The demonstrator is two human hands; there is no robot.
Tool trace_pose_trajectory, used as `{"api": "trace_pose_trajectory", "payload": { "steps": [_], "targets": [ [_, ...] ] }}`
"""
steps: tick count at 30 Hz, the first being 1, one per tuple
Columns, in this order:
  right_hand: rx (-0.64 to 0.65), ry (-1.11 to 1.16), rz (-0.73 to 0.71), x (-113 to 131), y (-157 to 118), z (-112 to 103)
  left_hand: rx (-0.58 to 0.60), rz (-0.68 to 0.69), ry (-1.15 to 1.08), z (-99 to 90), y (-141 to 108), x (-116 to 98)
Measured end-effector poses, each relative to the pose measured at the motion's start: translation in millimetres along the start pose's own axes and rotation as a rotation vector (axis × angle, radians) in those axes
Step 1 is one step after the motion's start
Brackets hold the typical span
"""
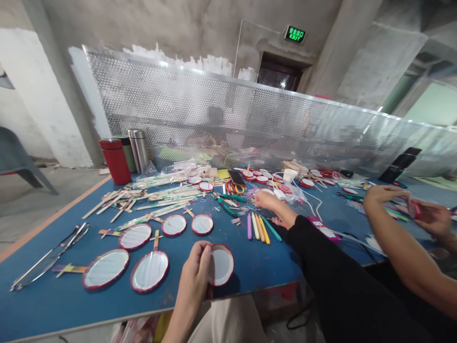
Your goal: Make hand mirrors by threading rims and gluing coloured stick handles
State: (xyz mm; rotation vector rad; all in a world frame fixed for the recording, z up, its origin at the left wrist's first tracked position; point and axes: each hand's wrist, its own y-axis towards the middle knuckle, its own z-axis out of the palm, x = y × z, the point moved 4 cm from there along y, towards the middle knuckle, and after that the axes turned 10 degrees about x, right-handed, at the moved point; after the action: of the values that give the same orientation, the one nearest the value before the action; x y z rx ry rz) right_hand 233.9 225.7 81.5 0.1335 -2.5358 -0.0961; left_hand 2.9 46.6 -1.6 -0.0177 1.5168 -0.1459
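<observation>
My left hand [199,267] pinches a round white lid with a red rim [223,265] upright by its left edge, near the table's front edge. My right hand [267,202], black-sleeved, reaches to the middle of the table. Its fingers are bent together over a scatter of small coloured bits [252,196], and anything between them is hidden. Green-handled pliers [227,208] lie just left of it. Several coloured crayon-like sticks [264,229] lie in front. Left of my left hand are several red-rimmed discs [149,271] with coloured wooden-stick handles.
Wooden sticks [157,195] are heaped at the back left, near a red flask [115,161] and a steel flask [138,150]. Glasses [50,257] lie far left. A perforated metal screen [185,105] borders the back. A co-worker's hands [430,219] hold a red-rimmed lid at right.
</observation>
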Motion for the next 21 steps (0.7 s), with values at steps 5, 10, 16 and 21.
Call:
{"api": "trace_pose_trajectory", "payload": {
  "steps": [5,10,16,21],
  "targets": [
    [0.209,-0.169,0.167,-10,7,22,0.014,0.037,0.102,3.6,1,4],
    [0.310,-0.110,0.170,-12,6,22,-0.056,0.117,0.159,2.3,1,3],
    [0.472,0.233,-0.047,23,-43,27,0.052,0.179,0.067,-3.4,2,4],
    [0.662,0.547,-0.226,66,-113,65,0.262,0.093,-0.182,-3.3,-5,1]
  ]
}}
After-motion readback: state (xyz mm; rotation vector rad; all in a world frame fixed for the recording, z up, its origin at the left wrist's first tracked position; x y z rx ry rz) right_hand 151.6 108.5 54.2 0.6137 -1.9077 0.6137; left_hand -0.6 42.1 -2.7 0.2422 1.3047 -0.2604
